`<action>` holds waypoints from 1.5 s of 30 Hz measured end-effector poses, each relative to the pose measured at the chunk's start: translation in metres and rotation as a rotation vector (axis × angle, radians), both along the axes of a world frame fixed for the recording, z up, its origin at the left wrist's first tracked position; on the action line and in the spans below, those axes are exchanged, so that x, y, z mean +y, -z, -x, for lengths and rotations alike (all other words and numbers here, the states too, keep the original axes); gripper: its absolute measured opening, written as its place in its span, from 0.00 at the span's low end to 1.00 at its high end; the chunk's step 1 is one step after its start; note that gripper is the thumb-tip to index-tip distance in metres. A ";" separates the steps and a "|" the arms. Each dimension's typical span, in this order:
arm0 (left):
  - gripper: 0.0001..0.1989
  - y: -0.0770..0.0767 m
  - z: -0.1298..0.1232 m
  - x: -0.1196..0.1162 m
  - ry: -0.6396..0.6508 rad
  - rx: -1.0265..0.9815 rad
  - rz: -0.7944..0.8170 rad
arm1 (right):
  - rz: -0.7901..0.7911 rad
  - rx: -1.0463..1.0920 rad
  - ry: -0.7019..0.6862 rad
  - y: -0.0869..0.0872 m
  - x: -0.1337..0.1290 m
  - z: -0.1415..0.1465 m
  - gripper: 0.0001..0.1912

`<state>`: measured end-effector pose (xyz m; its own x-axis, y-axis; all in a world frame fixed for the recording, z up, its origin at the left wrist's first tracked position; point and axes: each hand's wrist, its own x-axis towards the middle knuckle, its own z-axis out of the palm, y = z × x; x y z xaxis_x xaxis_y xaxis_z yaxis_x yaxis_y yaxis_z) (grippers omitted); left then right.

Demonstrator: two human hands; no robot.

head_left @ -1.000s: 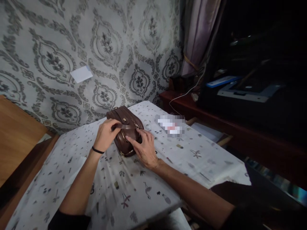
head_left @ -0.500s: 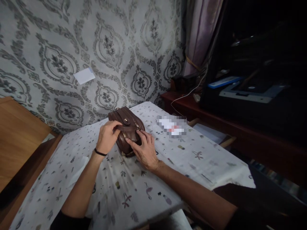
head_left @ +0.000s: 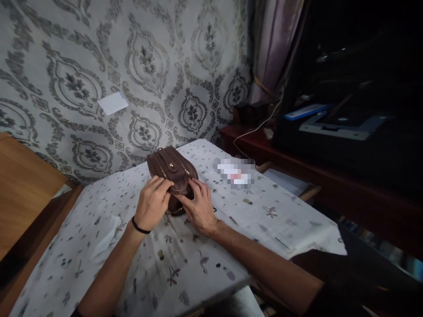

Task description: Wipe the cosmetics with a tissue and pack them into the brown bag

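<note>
A brown leather handbag with gold zips and a round metal stud on its strap lies on the patterned tablecloth. My left hand, with a dark band at the wrist, pinches the bag's left side near its front end. My right hand is on the opposite side, its thumb and fingers pressed against the brown leather. Both hands' fingertips come close together at the curved edge of a brown band. What exactly lies between them is partly hidden by the fingers.
Pale, crumpled paper lies left of my left forearm. A blurred white and red item rests right of the bag. Beyond the table stand a dark red cabinet with a white cable and a large black screen; a wooden panel is at left.
My left hand has moved toward the bag's near end and closer to my right hand. The brown band between them now curves toward me. My right hand stays nearly in place.
</note>
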<state>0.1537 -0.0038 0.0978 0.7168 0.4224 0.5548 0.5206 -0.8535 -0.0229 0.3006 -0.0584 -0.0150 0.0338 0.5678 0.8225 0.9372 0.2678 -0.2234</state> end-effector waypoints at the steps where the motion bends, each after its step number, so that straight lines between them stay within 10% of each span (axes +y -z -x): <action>1: 0.13 0.000 0.000 -0.001 -0.005 0.003 0.002 | 0.002 0.003 -0.004 0.000 0.000 0.000 0.27; 12: 0.13 -0.011 -0.042 -0.002 -0.059 0.088 -0.020 | -0.020 0.152 -0.048 -0.004 -0.008 -0.006 0.18; 24: 0.06 -0.003 -0.055 0.022 -0.055 -0.289 0.349 | -0.071 0.110 -0.102 0.001 -0.008 -0.010 0.17; 45: 0.04 0.010 -0.051 0.009 0.095 -0.112 0.189 | -0.064 0.101 -0.121 0.005 -0.005 -0.011 0.19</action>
<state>0.2052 0.0054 0.0878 0.6969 0.4598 0.5504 0.4283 -0.8824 0.1948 0.3117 -0.0637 -0.0199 0.0527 0.5197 0.8527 0.8710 0.3938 -0.2939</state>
